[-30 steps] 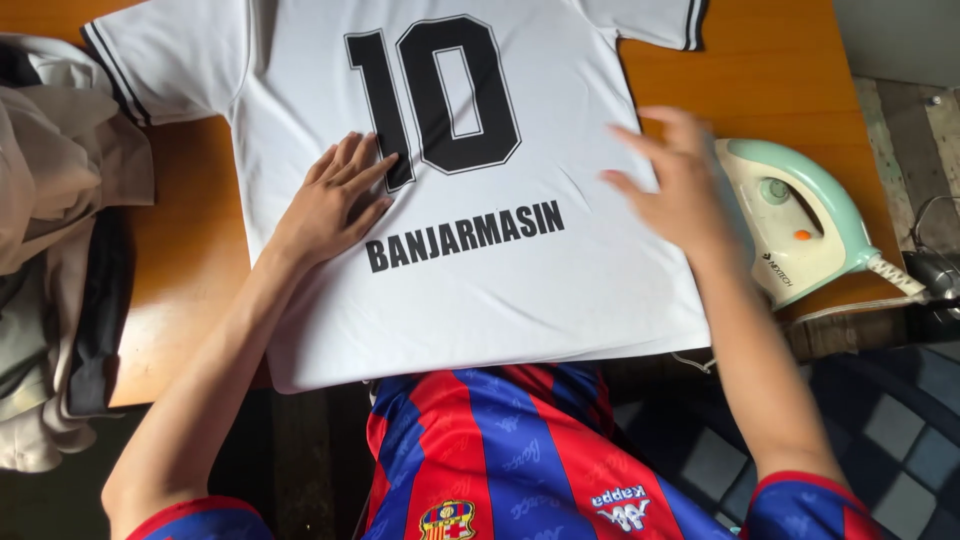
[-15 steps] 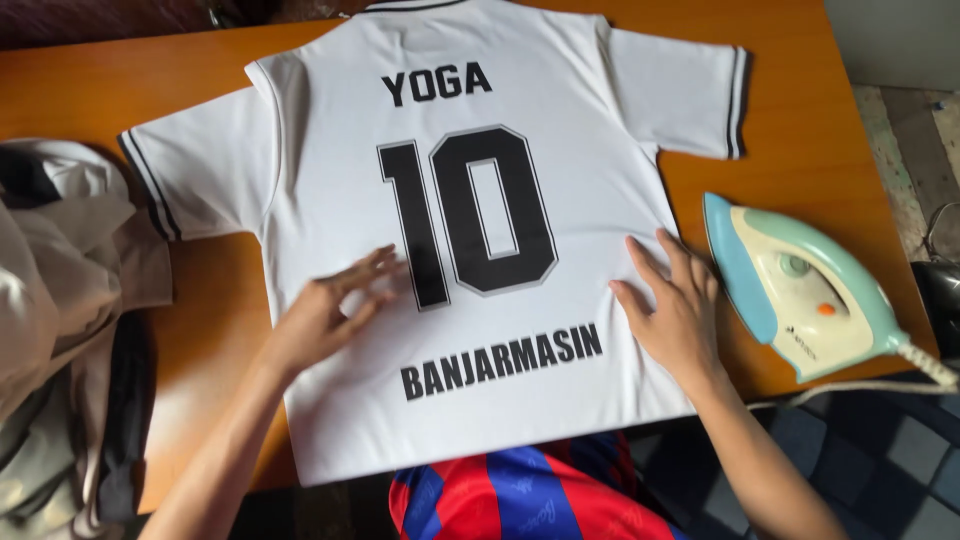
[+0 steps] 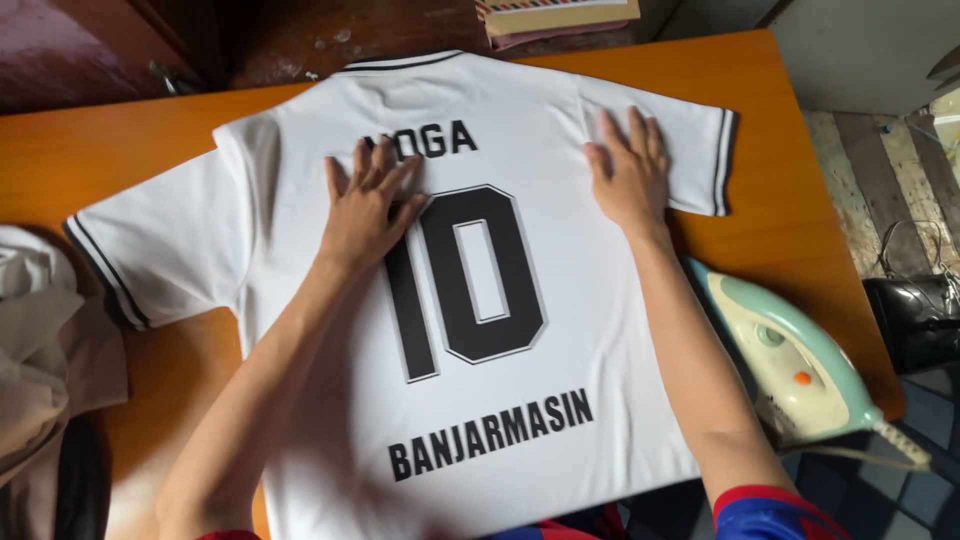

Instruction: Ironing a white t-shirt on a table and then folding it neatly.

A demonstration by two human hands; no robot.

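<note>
We see a white jersey spread back side up on the orange worktop, collar at the far edge and hem toward the person. Black lettering and a large black number mark its back; black stripes edge both sleeves. Our left hand lies flat on the upper back of the jersey, fingers spread, covering part of the lettering and the top of the number. Our right hand lies flat, fingers extended, at the right shoulder beside the sleeve seam. Neither hand grips anything; both palms press the fabric. A mint-green and cream iron rests on the worktop just beside the right forearm, near the worktop's right edge. A heap of pale garments sits at the left edge.
</note>
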